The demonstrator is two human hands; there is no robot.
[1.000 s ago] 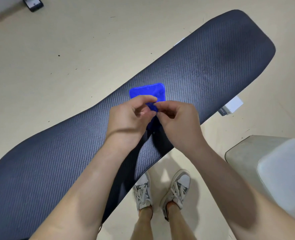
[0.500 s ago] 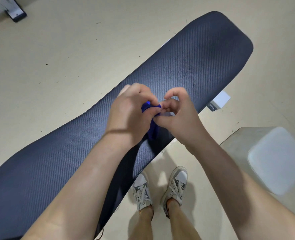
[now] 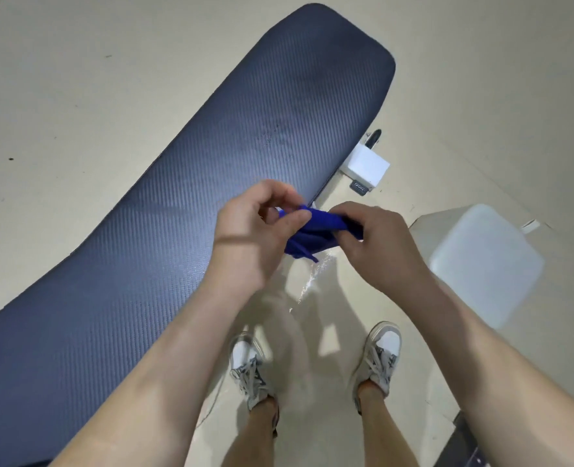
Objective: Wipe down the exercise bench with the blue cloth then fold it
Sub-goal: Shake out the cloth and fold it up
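No readable text; only a small dark label (image 3: 359,187) on the white bench foot (image 3: 368,168), too blurred

floor (image 3: 76,96): beige, with a few dark specks, all around you.
sneakers (image 3: 378,357): your grey-and-white laced pair, planted apart on the floor.
container (image 3: 484,264): translucent white, to your right.
white block (image 3: 368,170): on the floor further ahead of you.

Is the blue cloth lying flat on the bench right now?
No, the blue cloth is bunched between the left hand and right hand, off the bench edge.
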